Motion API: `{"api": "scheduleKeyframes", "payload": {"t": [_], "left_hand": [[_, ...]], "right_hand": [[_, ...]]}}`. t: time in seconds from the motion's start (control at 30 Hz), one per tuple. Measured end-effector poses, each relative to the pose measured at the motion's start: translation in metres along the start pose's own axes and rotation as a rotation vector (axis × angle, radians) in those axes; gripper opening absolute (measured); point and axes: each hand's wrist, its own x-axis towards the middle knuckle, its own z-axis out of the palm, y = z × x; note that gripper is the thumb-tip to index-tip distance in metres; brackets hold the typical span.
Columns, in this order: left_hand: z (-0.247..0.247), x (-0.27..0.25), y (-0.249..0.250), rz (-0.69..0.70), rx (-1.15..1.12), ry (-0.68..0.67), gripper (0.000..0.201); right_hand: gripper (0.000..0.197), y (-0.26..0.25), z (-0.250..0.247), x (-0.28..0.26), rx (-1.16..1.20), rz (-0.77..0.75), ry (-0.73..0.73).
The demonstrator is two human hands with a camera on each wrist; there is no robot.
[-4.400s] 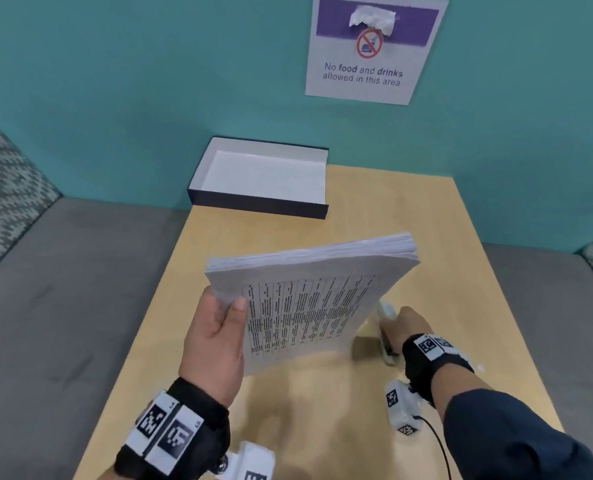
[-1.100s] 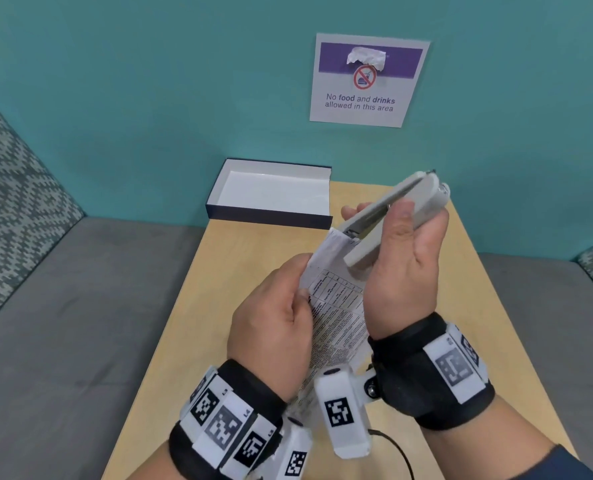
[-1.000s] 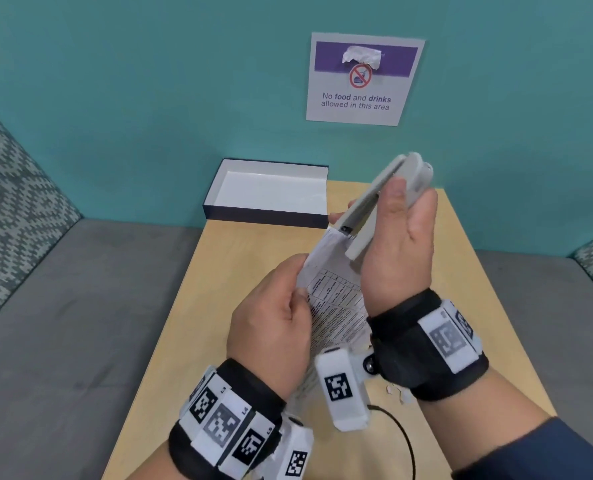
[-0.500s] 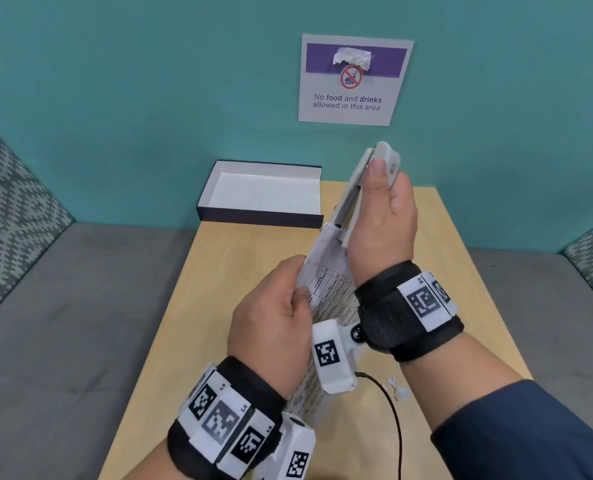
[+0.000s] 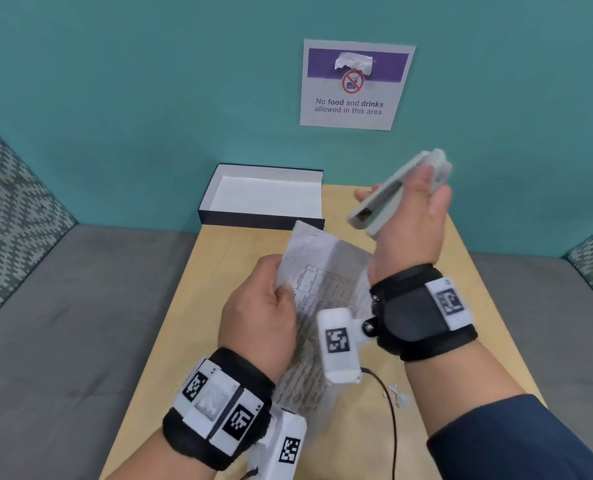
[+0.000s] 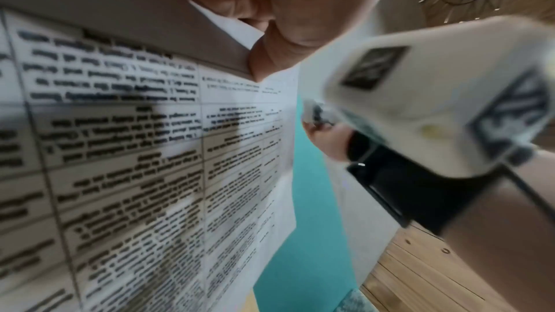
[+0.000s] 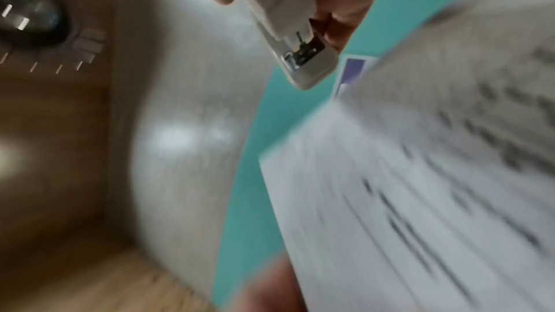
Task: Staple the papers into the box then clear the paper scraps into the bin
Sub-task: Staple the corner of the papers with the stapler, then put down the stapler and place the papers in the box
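Closest to the camera, both wrists have black straps with white tag blocks, and a thin black cable (image 5: pixel 390 403) trails over the near end of the wooden table (image 5: pixel 475 306). Just right of that cable a few small white paper scraps (image 5: pixel 399 396) lie on the tabletop, pretty tiny so I can't say much more about them. A bit further out, the left hand (image 5: pixel 258 315) holds the papers (image 5: pixel 326 271) up off the table, fingers curled round the left edge with the thumb on the printed side; the left wrist view shows the sheets covered in tables of text, too blurry to read. The right hand (image 5: pixel 411 226) is up and to the right of the top corner of the papers, wrapped round a pale grey stapler (image 5: pixel 392 192), thumb along its upper side and fingers underneath. The stapler's nose points down-left toward the paper corner but sits clear of it, not touching. Beyond that, the dark box (image 5: pixel 264 199) with a white inside sits open at the far left corner of the table against the teal wall. Up on that wall is a "No food and drinks" sign (image 5: pixel 354 84).
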Motion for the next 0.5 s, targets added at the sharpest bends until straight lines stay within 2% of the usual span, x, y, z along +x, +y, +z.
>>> {"api": "scheduleKeyframes", "payload": {"t": [0.1, 0.17, 0.23, 0.3, 0.4, 0.5], "left_hand": [[-0.008, 0.003, -0.011, -0.051, -0.004, 0.046, 0.018], [-0.014, 0.004, -0.017, -0.06, -0.011, 0.084, 0.012], [-0.017, 0.005, -0.021, -0.046, -0.006, 0.117, 0.008], [-0.019, 0.004, -0.023, -0.026, 0.002, 0.142, 0.008], [-0.024, 0.003, -0.026, 0.018, 0.021, 0.186, 0.013], [-0.029, 0.0, -0.032, 0.028, 0.013, 0.197, 0.019]], "right_hand": [[0.025, 0.024, -0.038, 0.022, -0.124, 0.147, 0.139], [0.031, 0.061, -0.069, 0.022, -0.446, 0.242, 0.099], [0.027, 0.106, -0.096, 0.004, -0.883, 0.317, -0.084], [0.025, 0.15, -0.116, -0.019, -1.213, 0.354, -0.322], [0.022, 0.196, -0.126, -0.038, -1.41, 0.379, -0.55], [0.028, 0.222, -0.125, -0.034, -1.569, 0.343, -0.63]]}}
